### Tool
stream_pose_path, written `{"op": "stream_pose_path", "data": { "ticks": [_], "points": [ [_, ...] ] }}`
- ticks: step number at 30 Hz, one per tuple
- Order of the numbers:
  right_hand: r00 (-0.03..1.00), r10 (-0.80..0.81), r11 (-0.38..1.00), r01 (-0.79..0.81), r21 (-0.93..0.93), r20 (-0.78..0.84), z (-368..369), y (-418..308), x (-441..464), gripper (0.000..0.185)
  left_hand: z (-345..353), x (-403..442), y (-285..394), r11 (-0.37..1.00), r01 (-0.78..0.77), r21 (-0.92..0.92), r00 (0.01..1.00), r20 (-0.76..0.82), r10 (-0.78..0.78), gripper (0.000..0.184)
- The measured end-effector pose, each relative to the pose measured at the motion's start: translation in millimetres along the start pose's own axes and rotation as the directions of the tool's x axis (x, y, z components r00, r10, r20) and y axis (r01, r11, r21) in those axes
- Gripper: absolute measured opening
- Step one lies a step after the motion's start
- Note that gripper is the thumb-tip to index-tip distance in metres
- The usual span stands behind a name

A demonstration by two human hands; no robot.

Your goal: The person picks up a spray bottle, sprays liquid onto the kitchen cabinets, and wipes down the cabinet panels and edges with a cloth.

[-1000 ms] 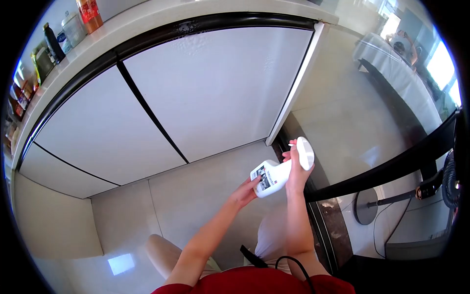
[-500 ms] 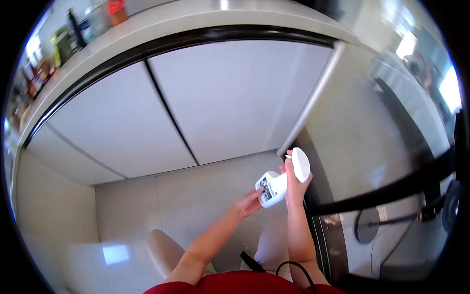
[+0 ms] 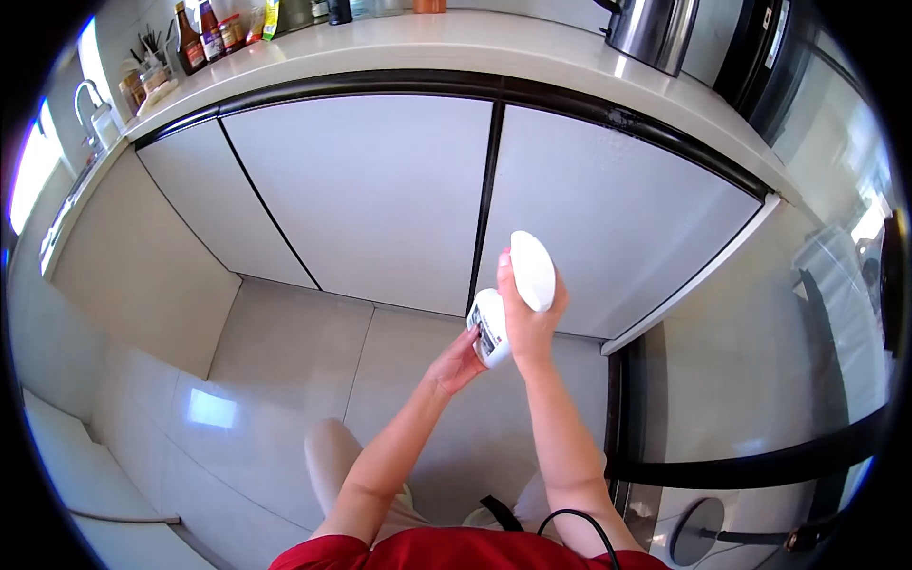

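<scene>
A white spray bottle (image 3: 489, 323) with a dark printed label is held tilted in front of the cabinet doors. My right hand (image 3: 532, 318) is wrapped round its neck, just under the broad white trigger head (image 3: 534, 271). Lower down, my left hand (image 3: 458, 361) grips the bottle's body near the label, with fingers against its side. Part of the bottle is hidden behind my right hand, and the trigger itself cannot be made out.
White cabinet doors (image 3: 361, 190) with dark trim stand ahead under a pale countertop (image 3: 446, 43). On it are sauce bottles (image 3: 190, 40) and a metal kettle (image 3: 652, 33). A faucet (image 3: 90, 100) is at the left. A black strap (image 3: 760, 465) crosses the right side.
The view has swung right, bringing the kettle and the faucet into sight. Both hands still hold the spray bottle, which is now higher and nearer the middle of the view.
</scene>
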State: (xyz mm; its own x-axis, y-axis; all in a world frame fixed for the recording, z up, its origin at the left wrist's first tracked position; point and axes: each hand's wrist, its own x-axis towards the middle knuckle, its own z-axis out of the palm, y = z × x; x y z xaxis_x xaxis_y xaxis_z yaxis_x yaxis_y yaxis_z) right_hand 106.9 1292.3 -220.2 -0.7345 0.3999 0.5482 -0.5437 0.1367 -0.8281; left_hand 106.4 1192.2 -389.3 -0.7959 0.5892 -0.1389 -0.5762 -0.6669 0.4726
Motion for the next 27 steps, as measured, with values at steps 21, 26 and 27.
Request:
{"op": "stream_pose_path", "data": {
  "ticks": [21, 26, 27],
  "points": [
    [0.955, -0.104, 0.993, 0.114, -0.020, 0.276, 120, -24, 4, 0.022, -37, -30, 64, 0.955, -0.257, -0.148, 0.966, -0.008, 0.259, 0.048],
    [0.870, 0.014, 0.997, -0.049, 0.060, 0.494, 163, -41, -9, 0.027, -42, -63, 88, 0.922, -0.357, -0.148, 0.934, -0.041, 0.355, 0.050],
    [0.854, 0.004, 0.995, -0.054, 0.081, 0.520, 180, -44, -14, 0.027, -40, -74, 97, 0.909, -0.391, -0.144, 0.920, -0.058, 0.387, 0.050]
  ]
}}
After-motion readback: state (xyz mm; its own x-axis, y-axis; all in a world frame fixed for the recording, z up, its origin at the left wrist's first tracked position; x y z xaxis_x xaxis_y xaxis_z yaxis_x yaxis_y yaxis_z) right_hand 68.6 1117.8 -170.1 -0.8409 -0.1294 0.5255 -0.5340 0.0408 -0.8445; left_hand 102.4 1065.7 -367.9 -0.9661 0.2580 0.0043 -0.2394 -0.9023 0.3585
